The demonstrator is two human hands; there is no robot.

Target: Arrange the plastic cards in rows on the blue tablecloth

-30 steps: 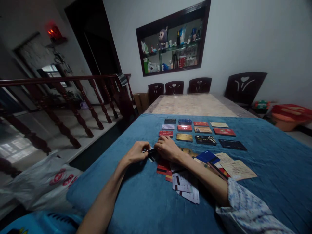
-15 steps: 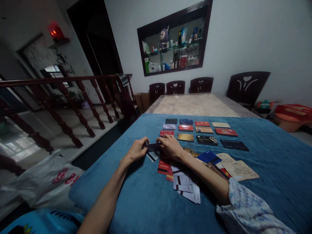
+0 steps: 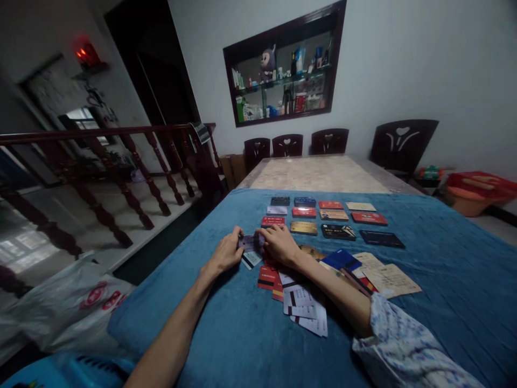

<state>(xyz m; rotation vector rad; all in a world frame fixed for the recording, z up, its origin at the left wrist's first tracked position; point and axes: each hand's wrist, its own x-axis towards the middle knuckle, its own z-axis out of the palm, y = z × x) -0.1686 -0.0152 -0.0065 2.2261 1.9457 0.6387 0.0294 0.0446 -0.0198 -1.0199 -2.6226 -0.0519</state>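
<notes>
Both hands hold one pale card (image 3: pixel 249 242) by its ends just above the blue cloth (image 3: pixel 444 302). My left hand (image 3: pixel 226 252) pinches its left end and my right hand (image 3: pixel 279 243) pinches its right end. Under my right forearm lies a loose pile of cards (image 3: pixel 302 302), several face down with black stripes. Beyond my hands, cards are laid out in neat rows (image 3: pixel 329 218), the nearest a red card (image 3: pixel 273 221). Another card (image 3: pixel 251 260) lies on the cloth just below the held one.
Paper slips (image 3: pixel 388 276) and a blue card (image 3: pixel 340 258) lie right of the pile. The bare tabletop (image 3: pixel 319 173) extends beyond the cloth to dark chairs (image 3: pixel 287 144). A wooden railing (image 3: pixel 121 161) runs on the left, and a white plastic bag (image 3: pixel 68 302) sits low left.
The card held between both hands has turned from edge-on and dark to showing a pale face, and my hands have shifted slightly toward the laid-out rows.
</notes>
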